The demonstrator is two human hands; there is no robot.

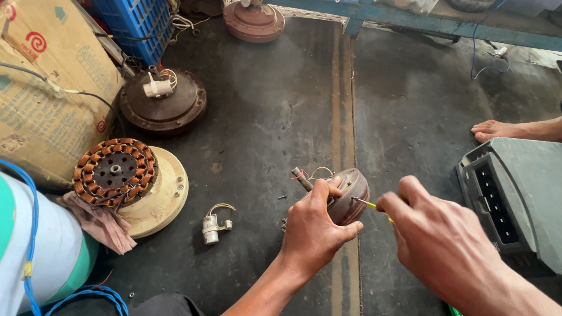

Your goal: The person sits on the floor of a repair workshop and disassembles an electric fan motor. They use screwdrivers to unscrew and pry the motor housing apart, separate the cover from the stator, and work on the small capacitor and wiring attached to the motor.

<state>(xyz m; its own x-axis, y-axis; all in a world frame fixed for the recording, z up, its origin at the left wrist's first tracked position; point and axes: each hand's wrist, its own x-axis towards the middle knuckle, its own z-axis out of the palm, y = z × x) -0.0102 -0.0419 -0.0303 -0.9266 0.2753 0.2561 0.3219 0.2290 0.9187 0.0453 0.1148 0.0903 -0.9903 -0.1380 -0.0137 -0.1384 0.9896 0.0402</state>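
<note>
Left hand [311, 229] gripping motor housing [349, 196] on edge over floor [271, 112]; right hand [434, 233] fingers closed on screwdriver [365, 204], tip at housing.

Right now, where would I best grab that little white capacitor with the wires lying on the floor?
Take the capacitor by its short round body, pinching its two sides from above. It lies flat on the floor with space around it, and its thin wires loop off the top, so avoid them.
</note>
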